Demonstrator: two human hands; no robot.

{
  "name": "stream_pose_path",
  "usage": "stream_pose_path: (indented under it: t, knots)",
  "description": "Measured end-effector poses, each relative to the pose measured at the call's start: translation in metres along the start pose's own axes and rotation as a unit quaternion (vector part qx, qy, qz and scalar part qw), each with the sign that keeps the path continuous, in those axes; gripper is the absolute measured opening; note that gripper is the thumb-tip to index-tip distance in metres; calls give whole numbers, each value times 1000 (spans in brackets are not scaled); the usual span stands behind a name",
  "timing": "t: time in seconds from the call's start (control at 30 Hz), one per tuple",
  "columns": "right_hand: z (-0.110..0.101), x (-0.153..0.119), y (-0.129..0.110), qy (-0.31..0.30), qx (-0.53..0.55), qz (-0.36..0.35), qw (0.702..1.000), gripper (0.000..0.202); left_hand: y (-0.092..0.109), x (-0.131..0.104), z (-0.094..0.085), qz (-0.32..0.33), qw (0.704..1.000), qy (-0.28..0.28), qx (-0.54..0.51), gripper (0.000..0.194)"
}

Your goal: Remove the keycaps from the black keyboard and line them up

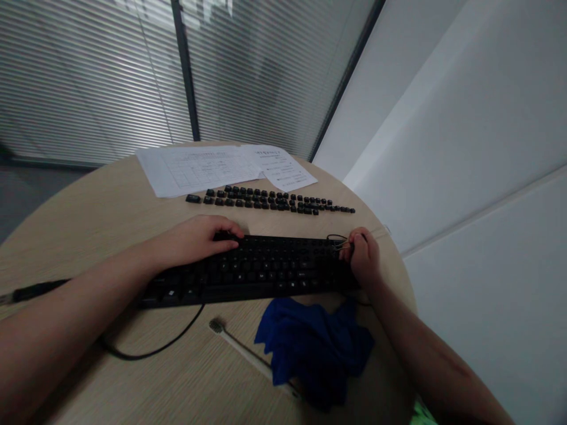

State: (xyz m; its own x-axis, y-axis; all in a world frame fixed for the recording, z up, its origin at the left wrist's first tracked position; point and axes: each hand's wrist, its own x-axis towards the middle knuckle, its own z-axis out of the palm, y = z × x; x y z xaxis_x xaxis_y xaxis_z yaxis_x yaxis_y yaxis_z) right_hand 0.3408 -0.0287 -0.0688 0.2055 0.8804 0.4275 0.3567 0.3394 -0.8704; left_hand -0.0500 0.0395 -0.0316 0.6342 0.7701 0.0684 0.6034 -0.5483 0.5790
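Note:
A black keyboard [261,274] lies across the round table, with part of its right side bare of keycaps and dark. My left hand [206,239] grips its far edge, thumb over the upper keys and fingers bent at the rim. At the right end, my right hand [365,257] is closed around the dark handle of what looks like a wire keycap puller [340,245]; its thin wires reach over the keys. Whether a keycap sits between the wires is too small to tell. Beyond the keyboard, several loose black keycaps [266,199] stand in rows.
Printed paper sheets [204,168] lie at the table's far side. Nearer me are a crumpled blue cloth [314,348] and a toothbrush [243,349], partly under the cloth. A black cable [150,354] loops at the left. The wooden table [88,200] has a curved edge.

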Motion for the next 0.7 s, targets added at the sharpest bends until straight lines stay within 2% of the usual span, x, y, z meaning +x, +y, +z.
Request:
stream_pose_path:
  t: [0.13,0.23,0.3,0.37,0.4,0.47,0.57,0.7]
  knots:
    - [-1,-2,2,-19,-32,-41,998,23,-1,1,0,8,1000,-4,-3,36]
    - [-6,-4,-3,-46,-92,-115,988,23,3,0,-2,28,999,12,10,33]
    - [-7,-4,-13,-73,-162,-202,963,18,13,-2,-4,44,997,50,29,33]
    - [-5,-6,-27,-96,-224,-297,923,10,28,-6,-6,54,991,112,41,35]
    - [-3,-7,-35,-104,-236,-336,906,8,37,-9,-7,59,987,141,37,36]
    - [3,-11,-53,-130,-218,-381,889,11,55,-14,-7,71,984,162,11,36]
    - [16,-18,-78,-200,-139,-379,893,14,73,-20,-1,83,986,134,-52,37]
    - [31,-21,-102,-283,-39,-325,902,16,79,-20,9,71,984,51,-155,40]
